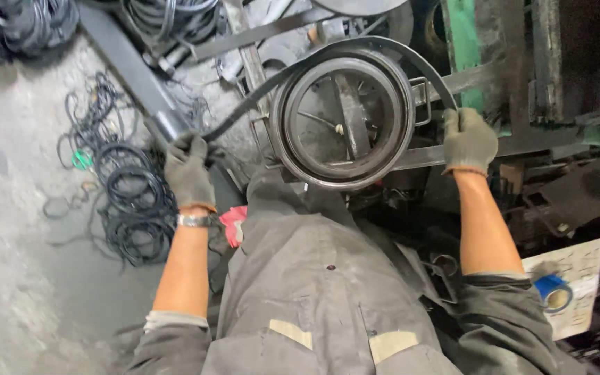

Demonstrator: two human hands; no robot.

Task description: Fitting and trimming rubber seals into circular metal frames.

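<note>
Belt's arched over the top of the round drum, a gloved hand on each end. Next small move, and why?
Probably draw both ends down evenly: the left hand and right hand each grip the black belt, which arcs over the round drum with a gap at its upper left.

Black rubber belt [355,43] looped over round metal wheel [344,118]

Belt is thin, dark, arched across the wheel's top rim; I grip its ends in my gloved left hand [189,170] and right hand [468,139], pulled taut. Wheel is grey, ring-shaped, hollow-centred, facing me, on a frame.
</note>
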